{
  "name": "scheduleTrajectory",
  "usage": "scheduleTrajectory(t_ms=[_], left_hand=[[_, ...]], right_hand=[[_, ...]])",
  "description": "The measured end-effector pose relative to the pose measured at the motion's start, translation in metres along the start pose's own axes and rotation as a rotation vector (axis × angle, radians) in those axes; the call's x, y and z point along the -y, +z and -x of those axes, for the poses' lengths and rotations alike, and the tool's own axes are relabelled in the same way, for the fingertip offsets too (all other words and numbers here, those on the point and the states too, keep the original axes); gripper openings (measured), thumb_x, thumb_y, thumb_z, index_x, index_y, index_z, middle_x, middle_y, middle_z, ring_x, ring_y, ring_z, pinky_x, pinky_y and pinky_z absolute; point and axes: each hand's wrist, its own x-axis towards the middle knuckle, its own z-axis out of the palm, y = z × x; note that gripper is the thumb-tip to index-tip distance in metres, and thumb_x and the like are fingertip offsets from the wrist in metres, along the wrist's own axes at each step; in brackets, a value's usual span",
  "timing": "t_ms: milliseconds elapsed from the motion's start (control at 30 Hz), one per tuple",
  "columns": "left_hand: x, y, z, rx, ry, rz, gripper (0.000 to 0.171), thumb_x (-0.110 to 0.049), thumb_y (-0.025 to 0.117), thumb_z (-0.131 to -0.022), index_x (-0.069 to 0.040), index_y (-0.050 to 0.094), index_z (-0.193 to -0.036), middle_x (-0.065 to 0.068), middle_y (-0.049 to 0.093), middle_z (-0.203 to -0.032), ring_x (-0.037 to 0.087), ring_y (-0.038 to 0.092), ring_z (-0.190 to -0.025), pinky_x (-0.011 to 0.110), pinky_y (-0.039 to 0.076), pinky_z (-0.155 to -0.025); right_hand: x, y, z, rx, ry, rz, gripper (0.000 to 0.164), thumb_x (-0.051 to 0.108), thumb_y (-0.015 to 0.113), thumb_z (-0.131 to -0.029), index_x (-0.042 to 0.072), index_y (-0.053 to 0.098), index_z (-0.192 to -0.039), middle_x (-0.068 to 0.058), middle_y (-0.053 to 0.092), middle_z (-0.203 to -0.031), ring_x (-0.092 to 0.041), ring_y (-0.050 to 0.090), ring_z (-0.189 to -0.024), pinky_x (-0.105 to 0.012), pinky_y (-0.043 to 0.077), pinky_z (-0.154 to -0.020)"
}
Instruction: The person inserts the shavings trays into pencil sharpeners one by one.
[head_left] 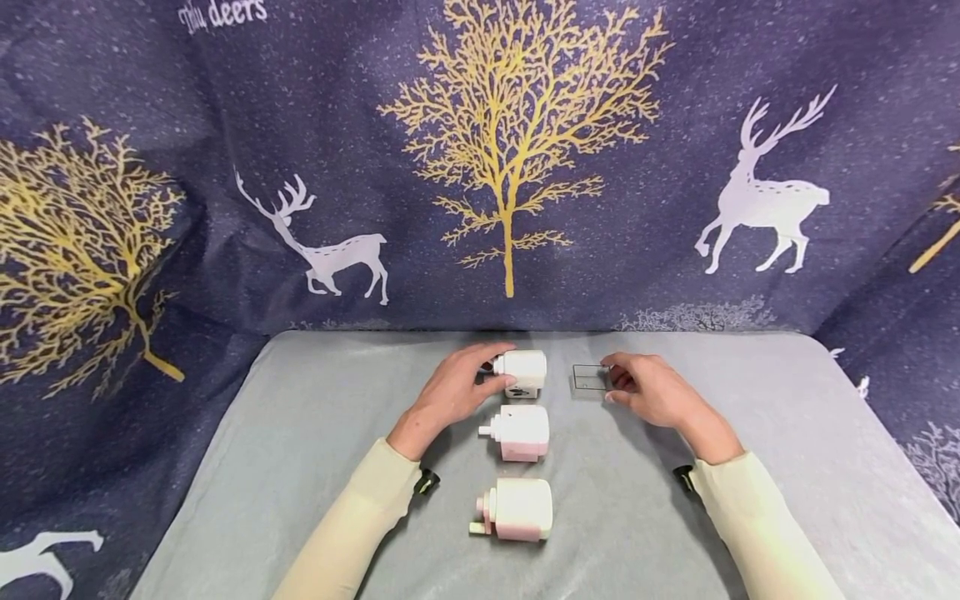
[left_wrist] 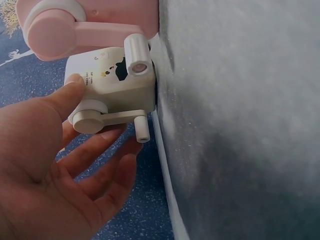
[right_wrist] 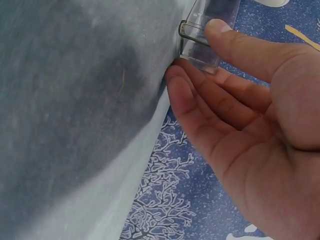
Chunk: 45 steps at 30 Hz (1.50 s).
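Three hand-crank pencil sharpeners stand in a column on the table. The farthest, a white sharpener with a small dark print, is gripped by my left hand. In the left wrist view, the thumb lies on the printed face of this white sharpener and the fingers reach behind it, beside the crank. Nearer stand a white-and-pink sharpener and a larger cream-and-pink sharpener. My right hand pinches the right end of a clear plastic box with dark thin edges. A metal clip-like part shows on it by the thumb.
Grey cloth covers the table. A dark blue curtain printed with deer and trees hangs at the table's back edge and along both sides. Between the white sharpener and the clear box is a narrow gap.
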Motion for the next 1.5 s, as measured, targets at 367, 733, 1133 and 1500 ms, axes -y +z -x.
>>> scheduleTrajectory(t_ms=[367,733,1133,1500], left_hand=[[0.001,0.001,-0.001,-0.013,0.01,0.016,0.054,-0.044,0.064,-0.092,-0.027,0.053,-0.142,-0.009,0.057,-0.131,0.008,0.057,-0.106,0.033,0.048,-0.089],[0.002,0.003,-0.002,-0.009,0.012,0.058,0.053,-0.043,0.066,-0.091,-0.025,0.055,-0.139,-0.009,0.061,-0.122,0.009,0.06,-0.097,0.03,0.051,-0.081],[0.002,0.002,-0.002,-0.012,-0.007,0.064,0.053,-0.044,0.066,-0.089,-0.027,0.056,-0.139,-0.01,0.061,-0.121,0.007,0.059,-0.095,0.03,0.051,-0.08],[0.001,0.002,-0.002,-0.007,-0.018,0.064,0.054,-0.044,0.066,-0.089,-0.027,0.055,-0.139,-0.009,0.06,-0.124,0.009,0.06,-0.094,0.03,0.051,-0.08]], right_hand=[[0.002,0.002,-0.004,-0.01,-0.027,0.039,0.048,0.009,0.079,-0.079,-0.003,0.062,-0.121,-0.005,0.068,-0.09,-0.014,0.064,-0.078,-0.036,0.054,-0.074],[0.009,0.005,-0.011,0.003,-0.032,0.051,0.05,0.01,0.079,-0.078,-0.005,0.061,-0.123,-0.007,0.069,-0.091,-0.019,0.065,-0.081,-0.04,0.055,-0.078],[0.017,0.007,-0.02,0.041,-0.024,0.058,0.05,0.01,0.078,-0.079,-0.006,0.06,-0.124,-0.007,0.068,-0.089,-0.018,0.065,-0.08,-0.04,0.055,-0.078],[0.023,0.01,-0.026,0.056,-0.038,0.048,0.049,0.008,0.078,-0.079,-0.007,0.061,-0.122,-0.01,0.069,-0.09,-0.017,0.064,-0.079,-0.038,0.056,-0.077]])
